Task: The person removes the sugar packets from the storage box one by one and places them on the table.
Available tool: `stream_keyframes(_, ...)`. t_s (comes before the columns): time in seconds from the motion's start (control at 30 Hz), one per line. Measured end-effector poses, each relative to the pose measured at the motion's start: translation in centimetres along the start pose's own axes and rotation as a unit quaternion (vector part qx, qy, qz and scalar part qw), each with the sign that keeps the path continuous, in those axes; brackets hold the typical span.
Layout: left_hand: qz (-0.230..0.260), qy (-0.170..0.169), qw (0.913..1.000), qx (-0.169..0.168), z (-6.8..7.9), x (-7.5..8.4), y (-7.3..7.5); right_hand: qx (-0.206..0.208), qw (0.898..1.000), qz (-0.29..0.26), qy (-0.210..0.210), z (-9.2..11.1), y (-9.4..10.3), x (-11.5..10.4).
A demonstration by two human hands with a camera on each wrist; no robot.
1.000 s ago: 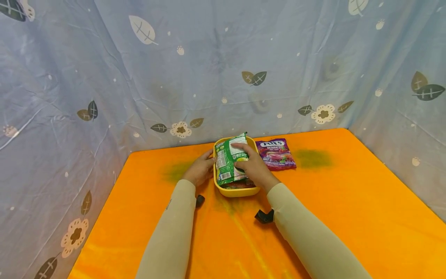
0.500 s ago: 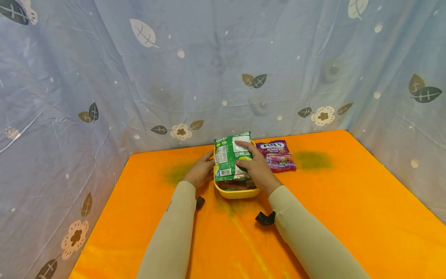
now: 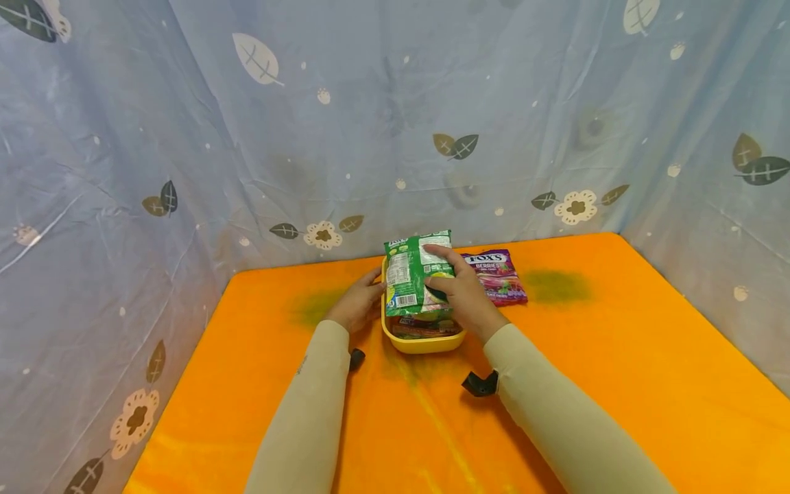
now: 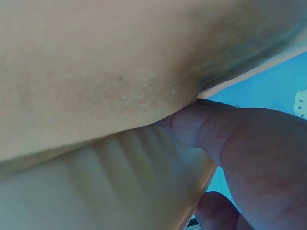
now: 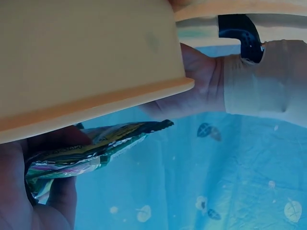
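Note:
My right hand [image 3: 465, 288] pinches a green candy packet [image 3: 403, 264] over the yellow plastic basket [image 3: 424, 345]. Thumb and fingers sit on both faces of the packet [image 5: 120, 143] in the right wrist view, just beyond the basket's rim. The packet's printed back with a barcode faces up, and its far edge reaches past the basket. Against the basket's left side, my left hand [image 3: 358, 302] holds the wall, its thumb at the rim. Close up, the left wrist view has that thumb [image 4: 206, 124] against the ribbed wall. Under the green packet, more candy packets [image 3: 420, 328] lie in the basket, partly hidden.
A purple FOX'S Berries candy packet [image 3: 503, 278] lies right of the basket, partly behind my right hand. An orange cloth [image 3: 586, 384] covers the table. Blue-grey curtains [image 3: 370, 123] with leaf prints stand close behind and at both sides.
The green packet has come up from inside the basket in my right hand, shifting slightly right and away, uncovering more packets below. The left hand stays at the basket's side.

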State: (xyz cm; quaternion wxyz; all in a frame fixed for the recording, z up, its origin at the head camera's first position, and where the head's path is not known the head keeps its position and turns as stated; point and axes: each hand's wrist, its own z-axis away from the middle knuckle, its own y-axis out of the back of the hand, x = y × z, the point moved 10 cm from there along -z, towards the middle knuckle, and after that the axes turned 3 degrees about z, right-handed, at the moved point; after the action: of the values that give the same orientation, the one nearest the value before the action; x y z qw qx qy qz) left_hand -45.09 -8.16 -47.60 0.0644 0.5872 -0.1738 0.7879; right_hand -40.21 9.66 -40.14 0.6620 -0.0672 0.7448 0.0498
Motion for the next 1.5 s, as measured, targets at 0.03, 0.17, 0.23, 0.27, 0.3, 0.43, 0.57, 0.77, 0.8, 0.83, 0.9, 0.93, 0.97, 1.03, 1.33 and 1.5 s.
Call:
stream_keyframes(0.03, -0.001, 0.002, 1.0, 0.002, 0.0, 0.0, 0.0, 0.002, 1.0, 0.005, -0.003, 0.1, 0.1, -0.3)
stream_keyframes(0.17, 0.004, 0.0, 1.0, -0.002, 0.0, 0.2, -0.2, 0.005, 1.0, 0.023, -0.011, 1.1, 0.4, -2.1)
stream_keyframes(0.23, 0.01, 0.0, 0.9999, -0.006, 0.1, 0.2, -0.4, 0.004, 0.999, 0.029, -0.013, 1.3, 0.8, -2.6)
stream_keyframes(0.27, 0.011, -0.001, 0.9999, -0.007, 0.1, 0.2, -0.4, 0.004, 1.0, 0.026, -0.013, 1.3, 1.0, -2.7)
stream_keyframes(0.3, 0.012, 0.002, 0.9999, -0.008, 0.2, 0.2, -0.4, 0.005, 1.0, 0.023, -0.015, 1.2, 1.4, -2.5)
stream_keyframes(0.43, 0.008, 0.011, 0.9999, -0.006, 0.3, 0.0, -0.5, 0.009, 1.0, 0.016, -0.01, 0.4, 3.1, -1.5)
stream_keyframes(0.57, 0.008, 0.016, 0.9998, 0.002, 0.3, -0.1, -0.3, 0.023, 1.0, 0.019, 0.003, -0.3, 4.8, -0.7)
stream_keyframes(0.77, 0.015, 0.017, 0.9997, 0.0, 0.3, -0.3, -0.3, 0.031, 0.999, 0.001, 0.013, -0.6, 6.8, 0.0)
stream_keyframes(0.8, 0.014, 0.017, 0.9998, -0.001, 0.3, -0.3, -0.3, 0.034, 0.999, 0.006, 0.015, -0.6, 7.1, 0.1)
stream_keyframes(0.83, 0.015, 0.016, 0.9998, -0.002, 0.3, -0.3, -0.3, 0.035, 0.999, 0.008, 0.017, -0.6, 7.4, 0.2)
stream_keyframes(0.9, 0.016, 0.014, 0.9998, -0.003, 0.4, -0.4, -0.4, 0.037, 0.999, 0.015, 0.022, -0.7, 8.1, 0.2)
stream_keyframes(0.93, 0.016, 0.013, 0.9998, -0.004, 0.4, -0.4, -0.4, 0.04, 0.999, 0.022, 0.024, -0.7, 8.4, 0.2)
stream_keyframes(0.97, 0.016, 0.013, 0.9998, -0.004, 0.4, -0.3, -0.4, 0.041, 0.999, 0.019, 0.023, -0.7, 8.7, 0.2)
stream_keyframes(1.03, 0.014, 0.012, 0.9998, -0.005, 0.4, -0.3, -0.4, 0.045, 0.999, 0.022, 0.019, -0.7, 9.3, 0.3)
stream_keyframes(1.33, 0.013, 0.015, 0.9998, -0.01, 0.7, -0.1, -0.6, 0.049, 0.998, 0.013, -0.025, 0.1, 11.1, 0.1)
stream_keyframes(1.5, 0.013, 0.015, 0.9998, -0.005, 0.8, -0.2, -0.7, 0.047, 0.998, 0.006, -0.036, 0.6, 12.1, -0.2)
